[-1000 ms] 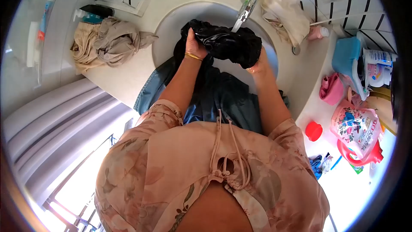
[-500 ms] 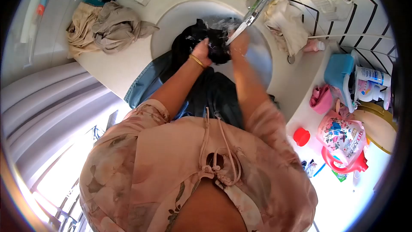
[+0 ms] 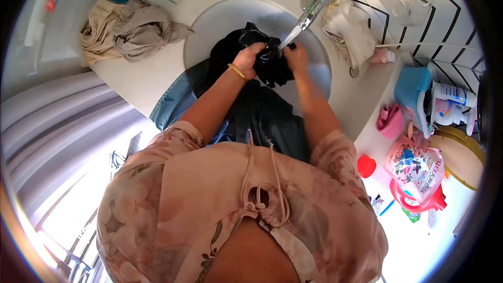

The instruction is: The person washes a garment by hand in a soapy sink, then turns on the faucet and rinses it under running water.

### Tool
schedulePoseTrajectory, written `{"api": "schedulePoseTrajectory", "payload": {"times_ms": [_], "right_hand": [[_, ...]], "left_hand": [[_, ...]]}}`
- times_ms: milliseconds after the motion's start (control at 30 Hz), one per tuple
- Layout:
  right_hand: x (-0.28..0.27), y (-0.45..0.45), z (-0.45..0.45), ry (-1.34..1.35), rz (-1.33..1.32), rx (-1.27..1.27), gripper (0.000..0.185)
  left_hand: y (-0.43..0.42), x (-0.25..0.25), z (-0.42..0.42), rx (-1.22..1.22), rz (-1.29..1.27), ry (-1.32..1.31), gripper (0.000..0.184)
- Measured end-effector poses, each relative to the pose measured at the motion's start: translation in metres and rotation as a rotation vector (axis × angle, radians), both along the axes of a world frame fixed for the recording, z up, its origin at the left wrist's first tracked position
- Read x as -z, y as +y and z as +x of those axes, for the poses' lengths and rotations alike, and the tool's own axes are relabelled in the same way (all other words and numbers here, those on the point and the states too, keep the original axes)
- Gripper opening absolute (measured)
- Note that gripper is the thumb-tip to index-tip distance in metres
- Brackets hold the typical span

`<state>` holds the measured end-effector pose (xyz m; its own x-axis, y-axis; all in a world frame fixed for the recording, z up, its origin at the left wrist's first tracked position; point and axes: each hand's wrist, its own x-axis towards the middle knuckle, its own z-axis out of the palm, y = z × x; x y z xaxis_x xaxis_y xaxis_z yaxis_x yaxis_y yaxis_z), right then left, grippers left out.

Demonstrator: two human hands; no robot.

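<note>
A wet black garment (image 3: 267, 71) is bunched up in the round white sink (image 3: 212, 15), directly below the running tap (image 3: 317, 8). My left hand (image 3: 247, 62) grips it from the left, thumb on top, a yellow bangle on the wrist. On the other side my right hand (image 3: 296, 57) is closed on the same cloth, close to the water stream. More dark cloth (image 3: 262, 112) and a blue denim garment (image 3: 178, 94) hang over the sink's front edge against my body.
Beige crumpled clothes (image 3: 139, 29) lie on the counter at left. An off-white cloth (image 3: 348, 29) rests behind the tap. To the right stand a blue container (image 3: 413, 84), a detergent pouch (image 3: 416, 165), a red cap (image 3: 367, 166) and a pink cloth (image 3: 390, 120).
My right hand has moved slightly right, out from under the stream, and is less blurred. Water now falls on the black cloth between my hands, with less splashing.
</note>
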<state>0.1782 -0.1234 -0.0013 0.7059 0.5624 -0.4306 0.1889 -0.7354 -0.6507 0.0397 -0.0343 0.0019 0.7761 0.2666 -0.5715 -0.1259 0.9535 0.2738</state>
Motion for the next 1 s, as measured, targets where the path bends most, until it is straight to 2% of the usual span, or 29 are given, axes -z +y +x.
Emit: {"api": "schedulePoseTrajectory", "payload": {"times_ms": [67,167,267,300,367,400,433,467,500,567,600,633,667,733,767,833,867,900,933,1000], "right_hand": [[-0.001,-0.027,0.007,0.191,-0.109,-0.137,0.040],[-0.029,-0.049,0.013,-0.026,-0.605,-0.820,0.051],[-0.037,-0.052,0.015,-0.133,-0.508,-0.643,0.061],[-0.042,-0.050,0.013,0.121,-0.051,-0.561,0.073],[-0.046,-0.035,-0.018,0.121,0.289,-0.511,0.088],[-0.022,-0.035,-0.026,0.195,0.281,-0.509,0.089],[0.021,-0.039,-0.035,0.270,0.275,-0.510,0.091],[0.024,-0.033,-0.043,0.347,0.269,-0.512,0.093],[0.024,-0.034,-0.041,0.308,0.169,-0.475,0.088],[0.020,-0.034,-0.026,0.521,0.209,-0.337,0.078],[0.010,-0.035,-0.018,0.624,0.223,-0.261,0.073],[-0.003,-0.036,-0.012,0.753,0.381,-0.181,0.056],[-0.042,-0.033,-0.013,0.912,0.362,0.063,0.047],[-0.034,-0.038,-0.006,1.032,0.486,0.384,0.040],[-0.031,-0.035,-0.007,0.882,0.518,0.311,0.039],[-0.026,-0.023,-0.022,0.583,0.569,0.169,0.035],[-0.039,-0.018,-0.040,0.326,0.508,-0.033,0.033],[-0.062,-0.013,-0.070,0.115,0.502,-0.095,0.036],[-0.066,-0.009,-0.095,-0.059,0.447,-0.125,0.034],[-0.072,0.003,-0.116,-0.426,0.294,-0.329,0.031]], "left_hand": [[0.020,-0.039,-0.004,-0.059,-0.060,-0.040,0.019],[0.032,-0.037,-0.001,-0.065,-0.065,-0.035,0.017],[0.024,-0.021,-0.002,-0.041,-0.056,-0.049,0.020],[0.021,-0.018,-0.003,-0.015,-0.059,-0.063,0.021],[0.013,-0.026,-0.002,-0.021,-0.004,-0.001,0.026],[0.013,-0.036,0.000,-0.028,0.028,0.025,0.029],[0.017,-0.048,0.001,0.012,0.145,0.156,0.033],[0.022,-0.061,0.001,0.049,0.262,0.291,0.037],[0.026,-0.066,-0.001,0.086,0.377,0.428,0.042],[0.053,-0.023,-0.008,0.063,0.526,0.580,0.046],[0.062,-0.020,-0.011,0.055,0.597,0.651,0.049],[0.066,-0.017,-0.015,0.084,0.540,0.608,0.049],[0.059,-0.015,-0.015,0.029,0.435,0.474,0.049],[0.040,-0.012,-0.011,-0.084,0.230,0.203,0.049],[0.029,-0.015,-0.006,-0.137,-0.066,0.104,0.047],[0.018,0.015,0.002,-0.180,-0.044,-0.017,0.046],[0.013,0.040,0.005,-0.200,-0.033,-0.077,0.046],[0.018,0.072,0.006,-0.057,-0.047,-0.279,0.045],[0.012,0.074,0.005,-0.019,-0.312,-0.407,0.040],[-0.003,0.064,0.004,-0.093,-0.074,-0.163,0.032]]}}
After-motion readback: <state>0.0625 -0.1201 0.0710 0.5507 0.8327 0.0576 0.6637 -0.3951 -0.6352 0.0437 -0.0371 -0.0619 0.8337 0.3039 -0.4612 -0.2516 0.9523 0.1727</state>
